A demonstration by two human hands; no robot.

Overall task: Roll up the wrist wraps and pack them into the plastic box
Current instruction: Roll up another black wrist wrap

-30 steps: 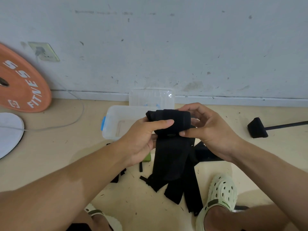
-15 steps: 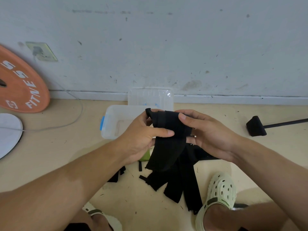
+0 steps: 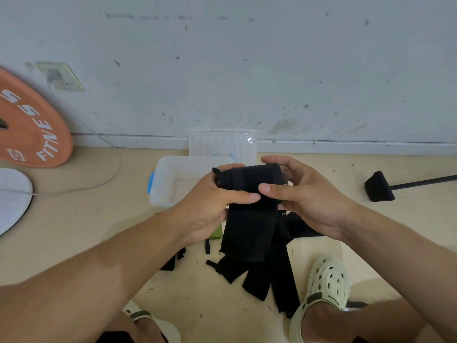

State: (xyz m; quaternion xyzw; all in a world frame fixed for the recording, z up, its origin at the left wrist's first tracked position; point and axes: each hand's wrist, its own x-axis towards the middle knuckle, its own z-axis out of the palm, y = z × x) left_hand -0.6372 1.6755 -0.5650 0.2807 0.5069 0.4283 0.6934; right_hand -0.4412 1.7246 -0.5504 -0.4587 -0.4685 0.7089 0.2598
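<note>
A black wrist wrap (image 3: 249, 194) is held in the air above the floor, its upper end wound into a roll and its loose tail hanging down. My left hand (image 3: 212, 206) grips the roll's left side with the thumb laid across the front. My right hand (image 3: 304, 196) grips the right side, thumb on the front and fingers curled over the top. Behind the hands stands the clear plastic box (image 3: 168, 179) with a blue latch, open. More black wrist wraps (image 3: 272, 278) lie in a heap on the floor below.
The box's clear lid (image 3: 222, 144) leans against the wall. An orange weight plate (image 3: 29, 129) stands at the left, a white disc (image 3: 12, 196) and a grey cable (image 3: 108, 179) beside it. A black-footed bar (image 3: 380, 186) lies at right. Pale green clogs (image 3: 326, 285) flank the heap.
The hanging tail has grown shorter as the wrap was wound further onto the roll. Both hands shifted their hold on the roll and stay in about the same place.
</note>
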